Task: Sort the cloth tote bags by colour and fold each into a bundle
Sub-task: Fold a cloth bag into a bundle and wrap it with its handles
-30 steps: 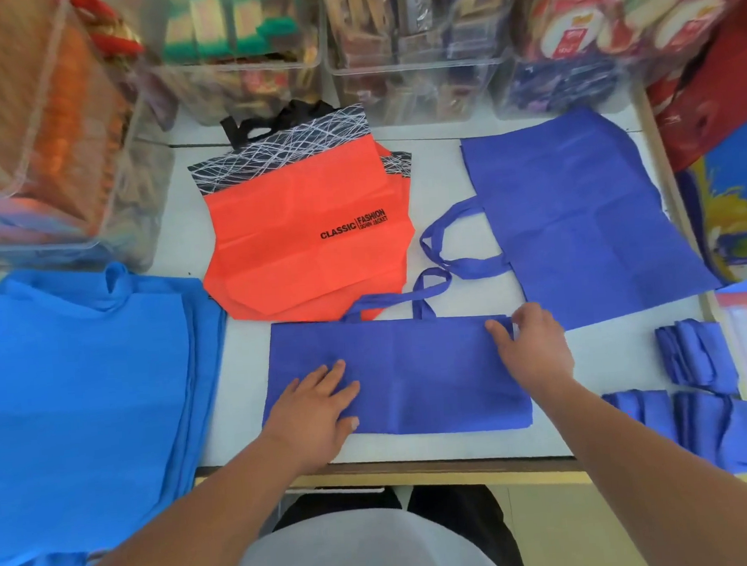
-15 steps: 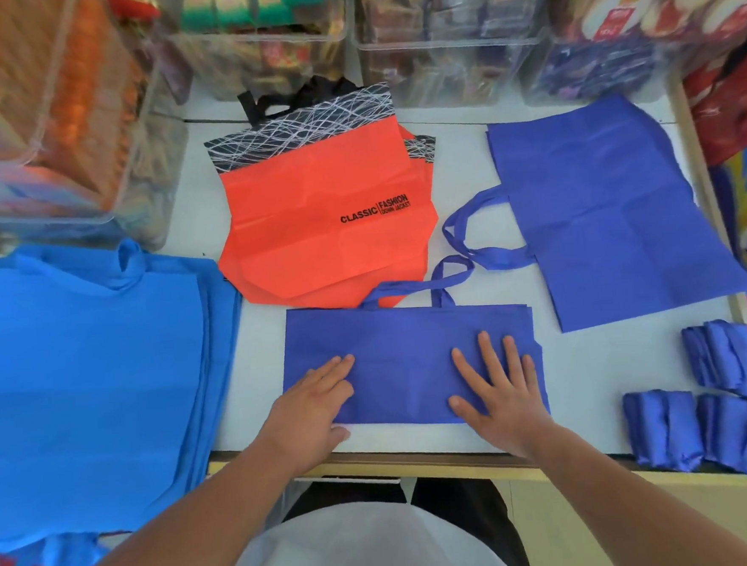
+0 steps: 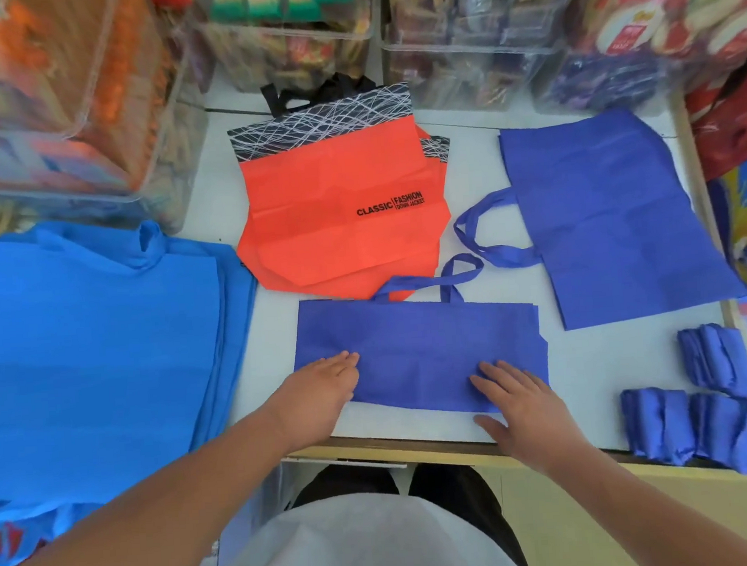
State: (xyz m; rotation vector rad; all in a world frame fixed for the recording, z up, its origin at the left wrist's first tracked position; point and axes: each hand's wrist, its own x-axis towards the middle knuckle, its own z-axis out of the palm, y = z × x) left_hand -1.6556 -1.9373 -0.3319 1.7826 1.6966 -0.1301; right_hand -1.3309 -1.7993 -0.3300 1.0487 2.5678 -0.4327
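My right hand (image 3: 526, 404) has slid toward the table's (image 3: 590, 378) front edge, lying flat and open on the bag (image 3: 420, 350); my left hand (image 3: 321, 388) presses its left corner, flat, gripping nothing.

Light-blue bag stack (image 3: 93, 346) runs off left edge

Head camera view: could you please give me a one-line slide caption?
Left hand and right hand press a folded purple-blue tote flat, orange totes behind it, finished bundles at right.

Lying on table (image 3: 590, 378): folded bag (image 3: 420, 350) nearest, printed bags (image 3: 341, 223) behind it, flat bag (image 3: 601, 214) behind-right, bundles (image 3: 704, 427) right, stacked bags (image 3: 94, 355) left.
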